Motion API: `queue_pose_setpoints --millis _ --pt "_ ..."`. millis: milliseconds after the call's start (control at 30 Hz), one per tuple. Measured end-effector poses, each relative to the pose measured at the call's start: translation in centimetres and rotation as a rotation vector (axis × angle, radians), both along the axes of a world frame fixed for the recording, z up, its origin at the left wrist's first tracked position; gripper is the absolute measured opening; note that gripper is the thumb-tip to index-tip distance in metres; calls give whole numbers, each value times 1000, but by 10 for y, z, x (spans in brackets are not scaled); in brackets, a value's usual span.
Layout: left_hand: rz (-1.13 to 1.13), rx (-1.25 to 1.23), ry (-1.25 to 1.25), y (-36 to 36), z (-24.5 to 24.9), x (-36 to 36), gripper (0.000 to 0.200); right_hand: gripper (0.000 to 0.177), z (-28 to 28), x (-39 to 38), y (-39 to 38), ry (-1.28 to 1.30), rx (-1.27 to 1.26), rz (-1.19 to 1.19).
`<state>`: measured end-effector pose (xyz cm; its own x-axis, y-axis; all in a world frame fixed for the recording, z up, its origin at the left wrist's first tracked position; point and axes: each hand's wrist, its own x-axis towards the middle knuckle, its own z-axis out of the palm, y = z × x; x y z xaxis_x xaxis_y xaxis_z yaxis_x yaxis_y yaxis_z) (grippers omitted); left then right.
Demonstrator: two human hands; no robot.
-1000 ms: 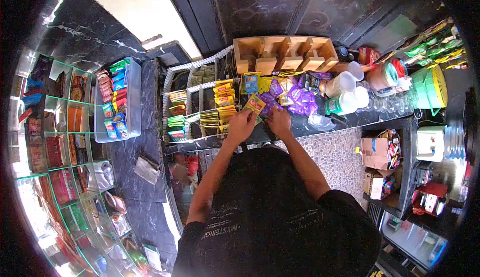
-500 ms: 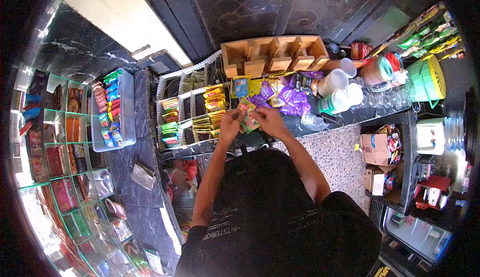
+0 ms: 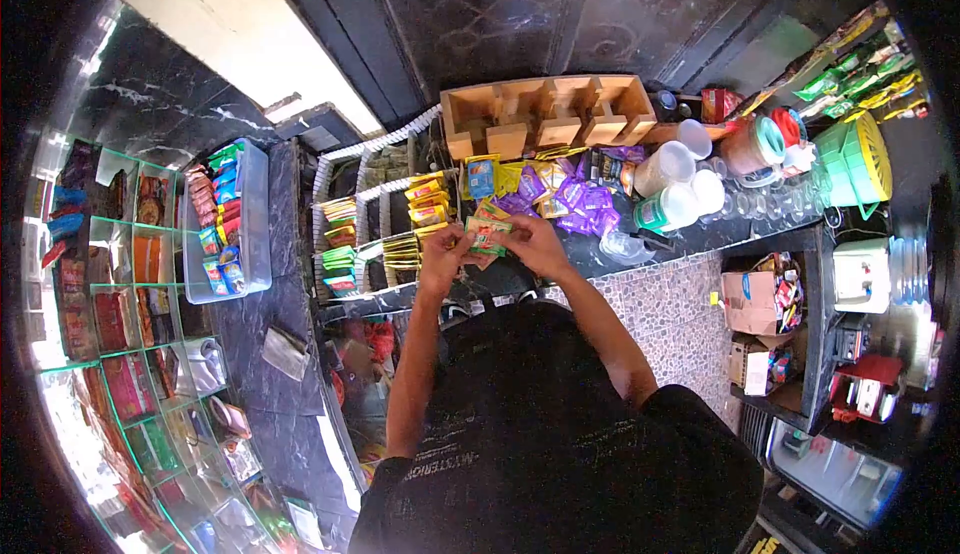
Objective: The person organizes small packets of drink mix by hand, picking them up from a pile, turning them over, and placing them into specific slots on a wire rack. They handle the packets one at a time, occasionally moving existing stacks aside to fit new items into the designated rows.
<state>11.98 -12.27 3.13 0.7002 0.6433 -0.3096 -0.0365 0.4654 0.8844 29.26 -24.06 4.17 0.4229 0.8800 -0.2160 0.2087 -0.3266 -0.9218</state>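
Several small green, yellow and red sachets (image 3: 487, 233) are held up in front of my chest, overlapping in a loose fan. My left hand (image 3: 441, 257) pinches their left edge, and my right hand (image 3: 538, 248) grips the right edge with fingers closed. Just beyond, purple sachets (image 3: 575, 199) lie in a pile on the dark counter. To the left of the pile is a blue sachet (image 3: 482, 176). Yellow sachets (image 3: 430, 199) stand in rows in a white divided basket (image 3: 372, 191) beside my left hand.
A wooden divided box (image 3: 470, 144) stands at the back of the counter. White-lidded jars (image 3: 668, 167) and a green bucket (image 3: 842, 162) are to the right. A clear bin (image 3: 256, 244) of packets sits on the left counter, beside glass shelves (image 3: 120, 364).
The sachets between my hands have gone from upright to spread and tilted flatter, with more of them showing. My left hand has shifted slightly left and down.
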Motion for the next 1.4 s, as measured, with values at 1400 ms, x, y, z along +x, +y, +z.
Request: queue_pose_setpoints --millis 1400 --pt "142 843 702 96 0 -205 37 28 -16 -164 153 -440 174 478"
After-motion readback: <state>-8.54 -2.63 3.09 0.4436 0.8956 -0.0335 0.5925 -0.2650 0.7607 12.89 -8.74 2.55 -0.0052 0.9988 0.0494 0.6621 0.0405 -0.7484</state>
